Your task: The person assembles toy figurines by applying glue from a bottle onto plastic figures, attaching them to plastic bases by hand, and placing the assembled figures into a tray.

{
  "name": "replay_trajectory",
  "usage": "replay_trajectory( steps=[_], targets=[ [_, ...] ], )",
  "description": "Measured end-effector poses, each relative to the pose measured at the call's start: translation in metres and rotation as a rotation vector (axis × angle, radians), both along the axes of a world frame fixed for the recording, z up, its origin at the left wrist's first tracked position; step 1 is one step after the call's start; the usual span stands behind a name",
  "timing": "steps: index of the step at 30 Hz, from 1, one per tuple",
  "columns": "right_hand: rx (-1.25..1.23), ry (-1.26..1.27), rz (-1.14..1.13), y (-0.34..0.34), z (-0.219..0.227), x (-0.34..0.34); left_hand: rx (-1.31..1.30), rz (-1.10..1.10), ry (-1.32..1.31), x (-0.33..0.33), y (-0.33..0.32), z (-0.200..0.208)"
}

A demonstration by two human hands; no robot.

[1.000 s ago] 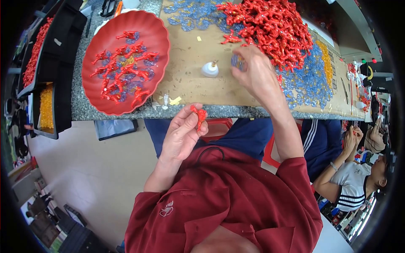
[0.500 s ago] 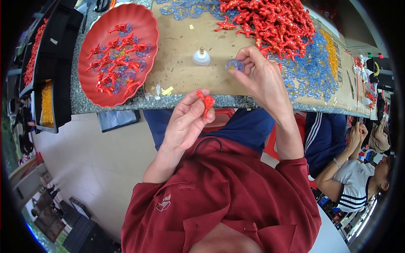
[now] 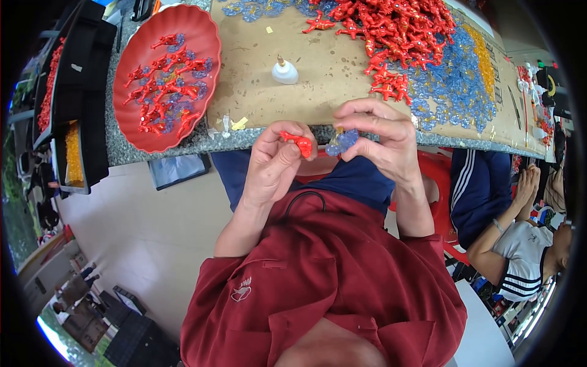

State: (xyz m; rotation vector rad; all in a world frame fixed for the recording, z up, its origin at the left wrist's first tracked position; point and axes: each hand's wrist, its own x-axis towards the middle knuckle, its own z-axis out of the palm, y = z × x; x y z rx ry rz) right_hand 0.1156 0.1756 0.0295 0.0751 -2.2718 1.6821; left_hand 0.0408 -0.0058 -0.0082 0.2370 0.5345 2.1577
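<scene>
Left hand (image 3: 274,160) pinching red figurine (image 3: 299,145), right hand (image 3: 394,139) clasping translucent blue piece (image 3: 343,144), both in front of a white bottle (image 3: 285,73), red plate (image 3: 199,38) to the bottle's left

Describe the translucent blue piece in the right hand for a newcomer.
Find the speckled grey stone worktop; near its front edge, the person's right hand pinches a translucent blue piece. The left hand beside it holds a glossy red figurine. Unlike the loose blue pieces on brown cardboard, it is held.
</scene>
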Motion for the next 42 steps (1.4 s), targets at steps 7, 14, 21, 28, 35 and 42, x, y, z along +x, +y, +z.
replay_trajectory(
  steps=[7,14,21,28,35,42],
  targets=[
    [-0.07,-0.009,-0.008,-0.025,0.005,0.013,-0.095,0.178,0.352,0.002,-0.001,-0.004],
    [-0.156,-0.12,-0.059,-0.024,0.01,0.019,-0.14,0.188,0.475,-0.001,-0.002,-0.007],
    [-0.164,0.023,0.002,-0.028,0.003,0.017,-0.174,0.188,0.528,-0.001,-0.003,-0.008],
    [-0.13,-0.032,0.038,-0.027,0.0,0.018,-0.188,0.213,0.584,-0.001,-0.003,-0.008],
    [-0.067,-0.106,-0.039,-0.03,0.009,0.022,-0.242,0.261,0.832,-0.005,-0.004,-0.002],
    [0.058,-0.1,-0.107,-0.033,0.012,0.024,-0.313,0.24,0.89,-0.008,-0.002,-0.005]
  ],
)
